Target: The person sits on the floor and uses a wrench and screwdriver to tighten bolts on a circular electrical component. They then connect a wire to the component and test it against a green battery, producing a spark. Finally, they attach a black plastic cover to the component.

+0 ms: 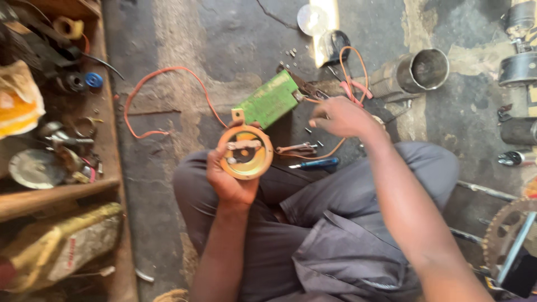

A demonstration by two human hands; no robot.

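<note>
The left hand [230, 178] holds a round orange disc [245, 152] upright over the person's lap, thumb on the near rim and fingers wrapped behind, so the grip is clenched on the disc. The disc has a raised rim, a yellowish inner face and a small metal bracket across its upper half. It looks like rigid moulded plastic or coated metal: stiff, fairly light for one hand, and not slippery. The rim is the safe place to hold; the bracket and any fine parts inside look easier to bend or knock loose, so fingers are best kept off them.

The right hand [341, 116] reaches out over the floor [224, 33], blurred by motion; its fingers appear loosely curled and I cannot tell whether they hold anything. It is nearest to pliers [296, 148] and a blue-handled screwdriver [316, 164] lying just beyond the knees, with an orange wire [168, 84] looping across the concrete. A green board [268, 100] lies flat just beyond the disc. Small screws [291, 53] are scattered further out, near a metal cylinder [417, 72] lying on its side. A wooden shelf [106, 112] of parts stands at the left.
</note>
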